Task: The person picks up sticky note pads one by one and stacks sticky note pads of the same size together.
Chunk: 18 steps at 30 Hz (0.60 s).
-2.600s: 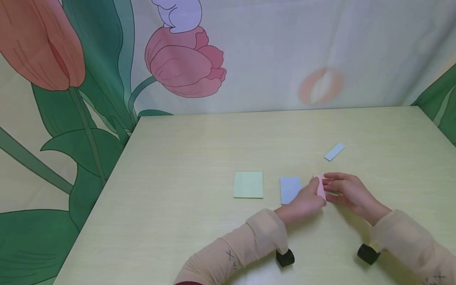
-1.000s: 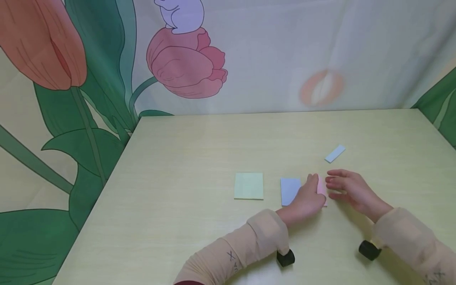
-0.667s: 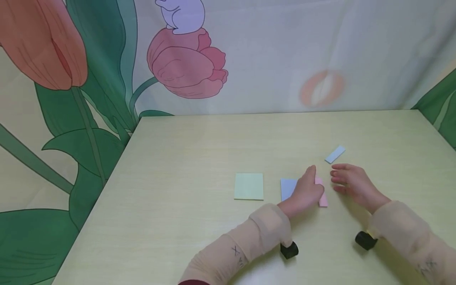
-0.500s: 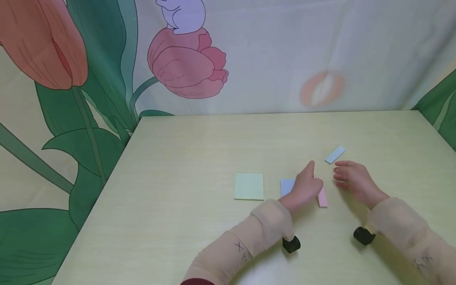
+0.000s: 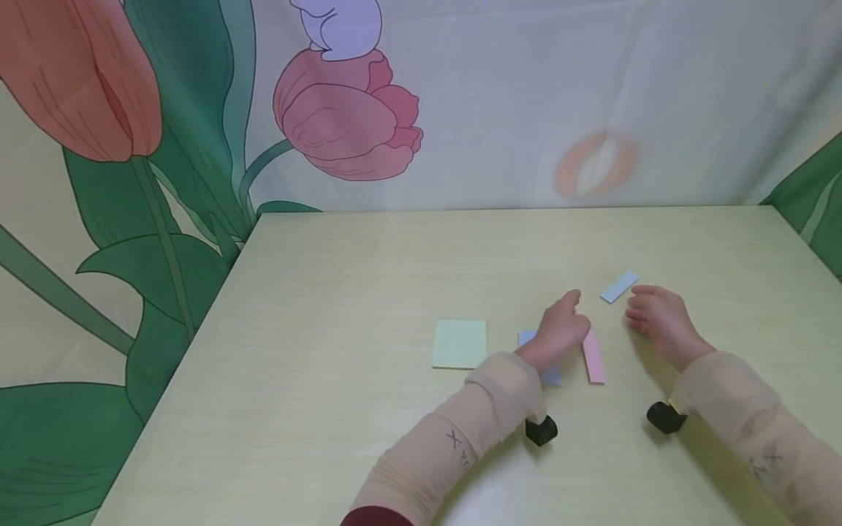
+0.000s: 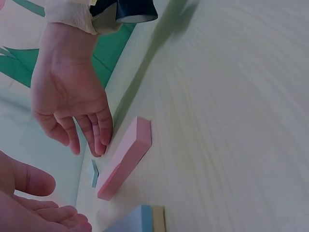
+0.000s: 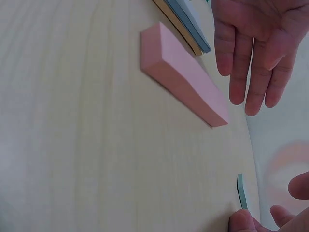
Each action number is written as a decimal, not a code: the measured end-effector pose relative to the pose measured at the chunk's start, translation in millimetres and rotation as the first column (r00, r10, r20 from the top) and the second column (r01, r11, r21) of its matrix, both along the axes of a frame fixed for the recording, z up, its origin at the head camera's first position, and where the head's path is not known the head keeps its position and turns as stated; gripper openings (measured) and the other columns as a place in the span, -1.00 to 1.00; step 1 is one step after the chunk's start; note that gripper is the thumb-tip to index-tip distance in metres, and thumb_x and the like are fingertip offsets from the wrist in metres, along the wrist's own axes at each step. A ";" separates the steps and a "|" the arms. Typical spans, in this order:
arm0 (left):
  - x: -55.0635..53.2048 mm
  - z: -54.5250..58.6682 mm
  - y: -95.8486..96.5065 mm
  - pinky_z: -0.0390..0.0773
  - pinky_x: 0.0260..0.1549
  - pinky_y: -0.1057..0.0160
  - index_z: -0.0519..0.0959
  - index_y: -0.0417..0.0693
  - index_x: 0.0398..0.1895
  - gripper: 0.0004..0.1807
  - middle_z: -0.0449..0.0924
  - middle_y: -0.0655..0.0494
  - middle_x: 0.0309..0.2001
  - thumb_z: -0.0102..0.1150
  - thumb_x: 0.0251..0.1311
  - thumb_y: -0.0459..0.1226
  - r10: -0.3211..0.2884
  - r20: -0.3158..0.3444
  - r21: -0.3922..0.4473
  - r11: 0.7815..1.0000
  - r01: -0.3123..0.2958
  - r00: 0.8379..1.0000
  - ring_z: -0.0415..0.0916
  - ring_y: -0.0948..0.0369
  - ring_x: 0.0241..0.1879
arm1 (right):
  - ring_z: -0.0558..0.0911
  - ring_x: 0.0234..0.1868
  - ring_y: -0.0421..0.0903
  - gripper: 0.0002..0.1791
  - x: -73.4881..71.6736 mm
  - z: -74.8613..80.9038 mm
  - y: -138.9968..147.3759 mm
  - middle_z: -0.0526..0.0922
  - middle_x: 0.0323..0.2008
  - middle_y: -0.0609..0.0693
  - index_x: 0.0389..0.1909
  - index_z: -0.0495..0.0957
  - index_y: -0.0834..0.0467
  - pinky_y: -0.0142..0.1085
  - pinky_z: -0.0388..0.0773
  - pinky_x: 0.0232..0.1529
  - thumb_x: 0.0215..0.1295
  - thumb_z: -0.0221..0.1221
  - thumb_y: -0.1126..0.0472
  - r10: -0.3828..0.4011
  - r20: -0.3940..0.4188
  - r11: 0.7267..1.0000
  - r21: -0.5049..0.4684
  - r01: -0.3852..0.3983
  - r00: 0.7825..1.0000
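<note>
A pink strip-shaped sticky note pad [image 5: 593, 359] lies on the table between my two hands. My left hand [image 5: 559, 330], fingers loose, hovers over the blue sticky note pad [image 5: 551, 377] and hides much of it; nothing is in its grasp. My right hand [image 5: 661, 321] is to the right, its relaxed fingertips close to the narrow light blue sticky note strip [image 5: 618, 287]. In the right wrist view one fingertip [image 7: 241, 220] overlaps the near end of that strip [image 7: 241, 188].
A pale green square sticky note pad [image 5: 459, 343] lies left of the blue one. Black wrist cameras [image 5: 541, 431] hang under both sleeves, low over the pale wooden table [image 5: 296, 365]. A flower-printed cloth [image 5: 493, 109] stands behind the table's back edge.
The pink pad, earlier held between both hands, is let go and lies on the table. My left hand has drawn back up and left, and my right hand moved up and right toward the light blue strip.
</note>
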<state>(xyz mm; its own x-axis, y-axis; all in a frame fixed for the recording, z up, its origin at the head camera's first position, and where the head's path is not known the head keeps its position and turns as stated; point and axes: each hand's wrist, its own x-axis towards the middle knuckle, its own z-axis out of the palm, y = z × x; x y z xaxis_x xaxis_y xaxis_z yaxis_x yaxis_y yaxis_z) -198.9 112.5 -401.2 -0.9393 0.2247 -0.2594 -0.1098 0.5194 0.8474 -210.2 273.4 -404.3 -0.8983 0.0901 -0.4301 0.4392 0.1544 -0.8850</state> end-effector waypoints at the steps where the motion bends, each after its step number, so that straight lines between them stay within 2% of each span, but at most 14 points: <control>1: -1.0 0.0 0.0 0.22 0.18 0.31 0.19 0.00 0.26 -0.37 0.28 0.16 0.24 -0.18 0.00 -0.42 0.001 0.002 0.002 1.000 -0.001 1.000 0.22 0.21 0.23 | 0.40 -0.28 -0.33 -0.36 -0.9 0.0 0.4 0.26 -0.13 -0.09 0.32 -0.14 0.33 -0.52 0.46 -0.18 0.26 -0.18 0.25 -0.003 -0.004 1.000 -0.007 0.003 1.000; 12: -9.5 -3.8 1.4 0.21 0.19 0.27 0.17 0.02 0.27 -0.35 0.28 0.14 0.23 -0.19 0.00 -0.42 0.007 0.055 0.011 1.000 -0.008 0.998 0.18 0.20 0.25 | 0.37 -0.28 -0.32 -0.36 -13.6 0.4 5.4 0.26 -0.14 -0.12 0.32 -0.16 0.31 -0.54 0.45 -0.19 0.25 -0.20 0.27 -0.044 -0.014 0.999 0.005 0.044 0.999; 18: -13.6 -7.6 1.8 0.20 0.19 0.29 0.17 -0.01 0.27 -0.37 0.29 0.11 0.23 -0.20 0.02 -0.41 -0.004 0.057 0.002 1.000 0.004 0.998 0.18 0.20 0.24 | 0.36 -0.26 -0.31 -0.33 -22.7 0.6 10.2 0.25 -0.14 -0.17 0.33 -0.17 0.30 -0.54 0.45 -0.18 0.22 -0.18 0.27 -0.047 -0.022 0.998 0.028 0.048 0.999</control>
